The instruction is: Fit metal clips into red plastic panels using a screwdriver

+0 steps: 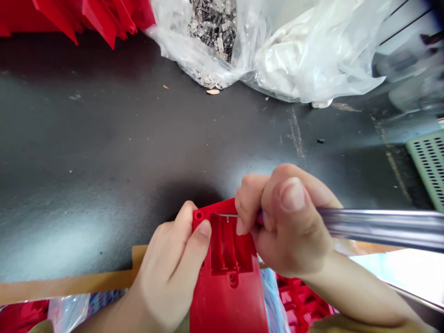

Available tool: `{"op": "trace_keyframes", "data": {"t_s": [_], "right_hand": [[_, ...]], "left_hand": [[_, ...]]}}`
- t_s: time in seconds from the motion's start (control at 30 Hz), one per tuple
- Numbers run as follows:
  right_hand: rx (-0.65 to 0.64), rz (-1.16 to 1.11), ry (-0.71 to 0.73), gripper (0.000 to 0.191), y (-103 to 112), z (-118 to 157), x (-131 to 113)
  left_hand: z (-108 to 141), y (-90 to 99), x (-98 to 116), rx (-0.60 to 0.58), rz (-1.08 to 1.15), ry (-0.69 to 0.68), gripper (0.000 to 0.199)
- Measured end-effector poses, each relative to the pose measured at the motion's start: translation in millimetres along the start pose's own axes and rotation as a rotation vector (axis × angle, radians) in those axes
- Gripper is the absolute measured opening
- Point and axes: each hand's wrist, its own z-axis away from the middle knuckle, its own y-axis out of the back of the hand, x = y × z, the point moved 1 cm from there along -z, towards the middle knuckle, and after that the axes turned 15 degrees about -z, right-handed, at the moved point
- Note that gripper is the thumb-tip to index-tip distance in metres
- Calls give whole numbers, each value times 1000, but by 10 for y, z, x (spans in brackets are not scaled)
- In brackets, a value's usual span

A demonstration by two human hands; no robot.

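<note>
My left hand [180, 259] grips the upper left edge of a red plastic housing [227, 300], thumb on top near a round corner hole. The housing has a recessed compartment [222, 249] with curved ribs. A small metal spring [228, 219] shows at the compartment's upper edge. My right hand [289, 217] is closed round a thin-tipped hand tool [378, 226] with a long, shiny, greyish handle, and its fingers rest against the housing's upper right edge. The tool's thin metal tip lies across the compartment's top edge, pointing left. My fingers hide its middle part.
On the dark table [104, 138], a clear plastic bag [208, 69] of small metal parts stands at the back beside a whitish bag [294, 60]. Red plastic parts [86, 18] lie back left. A pale green perforated basket [430, 162] is at right. More red parts [298, 300] lie below the table edge.
</note>
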Motion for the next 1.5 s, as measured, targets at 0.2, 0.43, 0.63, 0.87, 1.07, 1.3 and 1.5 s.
{"op": "trace_keyframes", "data": {"t_s": [0.2,0.43,0.63,0.87,1.07,1.3,1.5], "right_hand": [[-72,20,40,44,-8,-23,-36],[-117,75,50,47,16,-42,-14],[-120,77,100,50,-3,-34,-14],[-121,20,52,47,59,-8,-5],[-63,43,82,51,-16,4,-38],[-86,71,130,51,-82,-50,-56],[-132,-36,87,49,-6,-41,-26]], "left_hand": [[-9,15,-83,-73,-31,-37,33],[-6,-4,-156,-12,-36,-72,36],[-2,15,-110,-21,-71,-84,35],[-10,8,-92,-34,-40,-56,31],[-8,14,-96,-66,-30,-78,34],[-8,24,-107,-7,-97,-85,33],[-2,24,-133,-23,-81,-53,34]]}}
